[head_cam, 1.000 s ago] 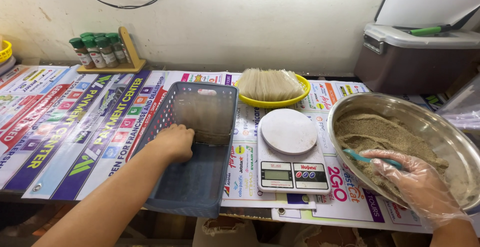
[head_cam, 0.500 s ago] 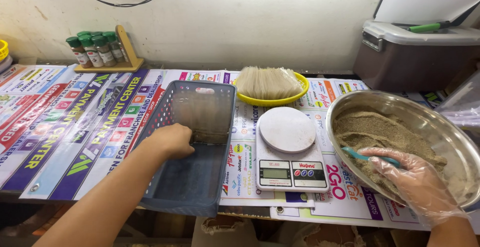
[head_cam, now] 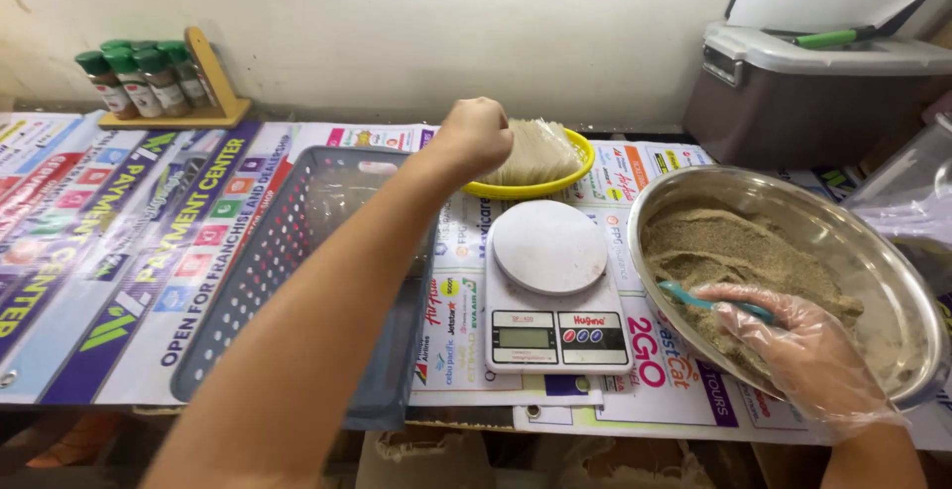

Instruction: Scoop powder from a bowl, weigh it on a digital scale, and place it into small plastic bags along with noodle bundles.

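Note:
My left hand (head_cam: 476,137) reaches across the table to a yellow bowl (head_cam: 585,160) that holds a stack of thin clear bags (head_cam: 543,150). Its fingers are curled on the stack's left edge. My right hand (head_cam: 805,352) wears a clear plastic glove and holds a teal spoon (head_cam: 696,300). The spoon dips into brown powder (head_cam: 729,249) that fills a large steel bowl (head_cam: 897,276) at the right. A white digital scale (head_cam: 553,291) stands between the two arms with its round plate bare.
A grey plastic basket (head_cam: 283,251) lies under my left forearm on printed banners (head_cam: 119,241). A wooden rack of green-capped spice jars (head_cam: 144,80) stands at the back left. A brown lidded container (head_cam: 823,87) stands at the back right.
My left hand has left the inside of the grey basket and moved up and right to the yellow bowl's stack of bags. The right hand stays in the steel bowl.

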